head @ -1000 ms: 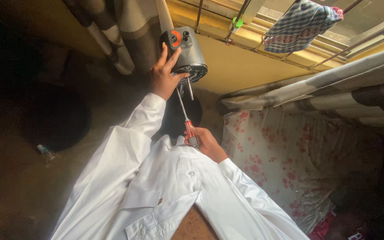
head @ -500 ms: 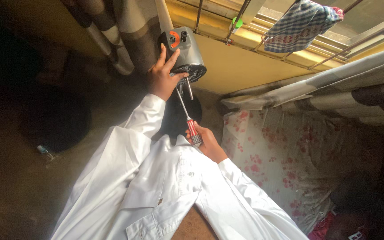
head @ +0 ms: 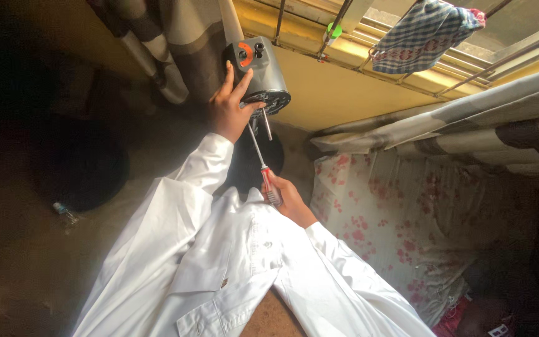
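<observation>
Left hand (head: 231, 111) wrapped around grey motor (head: 262, 75), grip closed on housing. Right hand (head: 287, 198) below, grip closed on screwdriver (head: 262, 159) handle; tip met motor underside.

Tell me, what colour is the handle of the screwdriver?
The screwdriver handle is red and clear, held in the right hand; the head view shows it.

Garment: white long-sleeved coat (head: 232, 268), loose and creased, filling the near middle of the view.
Sleeves: both reach the wrists, ending in plain turned cuffs.
Front: small pale buttons in a line down the placket; a flat collar or lapel fold near the bottom.
Left hand (head: 232, 109): bare.
Right hand (head: 288, 198): bare.
</observation>
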Demonstrator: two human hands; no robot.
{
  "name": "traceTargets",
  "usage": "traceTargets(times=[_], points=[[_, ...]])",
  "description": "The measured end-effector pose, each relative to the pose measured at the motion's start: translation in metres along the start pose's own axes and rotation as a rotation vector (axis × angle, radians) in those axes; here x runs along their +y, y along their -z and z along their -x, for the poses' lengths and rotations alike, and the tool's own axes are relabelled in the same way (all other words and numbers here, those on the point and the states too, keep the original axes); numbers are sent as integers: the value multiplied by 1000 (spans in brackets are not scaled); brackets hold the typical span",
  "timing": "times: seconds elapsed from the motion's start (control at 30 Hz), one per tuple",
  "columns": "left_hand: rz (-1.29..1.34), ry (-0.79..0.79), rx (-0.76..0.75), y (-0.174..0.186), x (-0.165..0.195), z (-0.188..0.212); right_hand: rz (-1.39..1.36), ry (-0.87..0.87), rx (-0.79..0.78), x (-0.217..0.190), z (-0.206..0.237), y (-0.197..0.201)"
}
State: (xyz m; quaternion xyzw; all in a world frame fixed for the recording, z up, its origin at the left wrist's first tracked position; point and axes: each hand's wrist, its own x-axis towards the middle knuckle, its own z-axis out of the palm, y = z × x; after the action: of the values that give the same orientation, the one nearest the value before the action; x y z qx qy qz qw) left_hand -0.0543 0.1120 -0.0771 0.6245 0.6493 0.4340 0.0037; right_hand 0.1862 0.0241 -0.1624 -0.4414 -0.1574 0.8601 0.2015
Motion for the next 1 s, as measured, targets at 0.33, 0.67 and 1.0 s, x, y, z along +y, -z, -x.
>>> traceTargets(times=[0.33,0.67,1.0], points=[[-2,27,-16,-2,-2,1,87,113,-86,1,1,4],[-10,4,-12,-4,-2,4,50,8,33,-8,7,-7],[-12,4,-3,-5,-5,4,93,41,-29,-2,-1,3]])
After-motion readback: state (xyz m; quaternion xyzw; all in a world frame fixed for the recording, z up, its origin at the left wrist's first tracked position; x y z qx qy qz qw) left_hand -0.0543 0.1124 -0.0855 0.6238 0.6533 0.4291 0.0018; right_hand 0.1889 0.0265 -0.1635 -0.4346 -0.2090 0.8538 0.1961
